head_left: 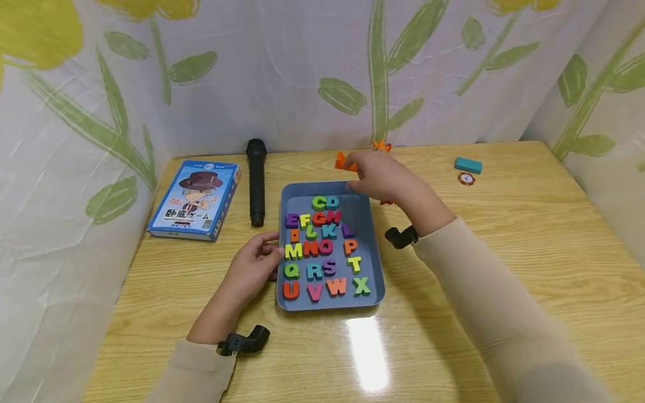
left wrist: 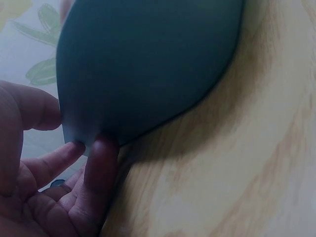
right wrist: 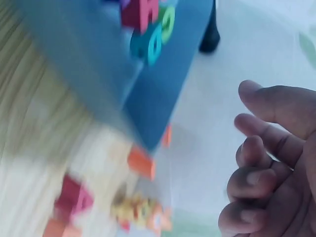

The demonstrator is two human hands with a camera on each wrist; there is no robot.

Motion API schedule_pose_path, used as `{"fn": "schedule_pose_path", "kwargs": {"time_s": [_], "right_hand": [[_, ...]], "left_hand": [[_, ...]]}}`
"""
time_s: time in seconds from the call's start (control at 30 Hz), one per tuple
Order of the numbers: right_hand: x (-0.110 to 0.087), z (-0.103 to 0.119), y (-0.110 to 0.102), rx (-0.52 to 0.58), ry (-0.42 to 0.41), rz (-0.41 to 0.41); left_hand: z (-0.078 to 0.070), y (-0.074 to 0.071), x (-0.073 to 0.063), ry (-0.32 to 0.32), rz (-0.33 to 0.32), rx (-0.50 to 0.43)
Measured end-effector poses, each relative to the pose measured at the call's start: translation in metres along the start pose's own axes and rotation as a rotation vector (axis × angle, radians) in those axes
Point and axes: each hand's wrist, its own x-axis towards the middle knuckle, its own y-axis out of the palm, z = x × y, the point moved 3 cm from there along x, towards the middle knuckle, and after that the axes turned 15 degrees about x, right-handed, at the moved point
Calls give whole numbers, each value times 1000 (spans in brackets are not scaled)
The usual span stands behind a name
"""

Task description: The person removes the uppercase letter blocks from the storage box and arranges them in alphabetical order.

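Observation:
A blue tray [head_left: 366,236] lies on the wooden table, holding rows of colourful toy letters, among them a green C [head_left: 319,203] and an orange-pink W [head_left: 337,286]. At its left side my left hand [head_left: 252,265] grips the rim; in the left wrist view the thumb [left wrist: 42,111] and fingertips touch the tray wall [left wrist: 148,64]. My right hand [head_left: 380,174] hovers by the tray's far right corner. Its fingers [right wrist: 266,185] are loosely bent and hold nothing in the right wrist view. Nearest to it is an orange piece [head_left: 342,161], partly hidden by the hand.
A blue game box [head_left: 196,200] and a black microphone [head_left: 257,181] lie left of the tray. An orange-yellow figure [right wrist: 140,212] and a red block [right wrist: 72,197] are blurred beyond the tray. A teal block [head_left: 468,164] and a round chip [head_left: 467,178] lie right.

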Motion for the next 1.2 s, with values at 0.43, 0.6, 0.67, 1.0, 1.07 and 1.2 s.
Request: {"fn": "schedule_pose_path", "kwargs": {"time_s": [0.43,0.6,0.67,1.0,1.07,1.2], "right_hand": [[45,23,62,-179,116,117],[50,22,67,-208,126,115],[51,22,68,-211,136,112],[48,20,68,-153,136,115],[46,19,64,-129,111,109],[35,18,42,-60,55,73]], "left_hand": [[2,0,0,0,0,-6],[3,-1,2,3,1,2],[4,-1,2,1,1,3],[2,-1,3,-6,-2,2],[2,-1,3,-7,-2,6],[2,-1,2,-9,-3,11]]}}
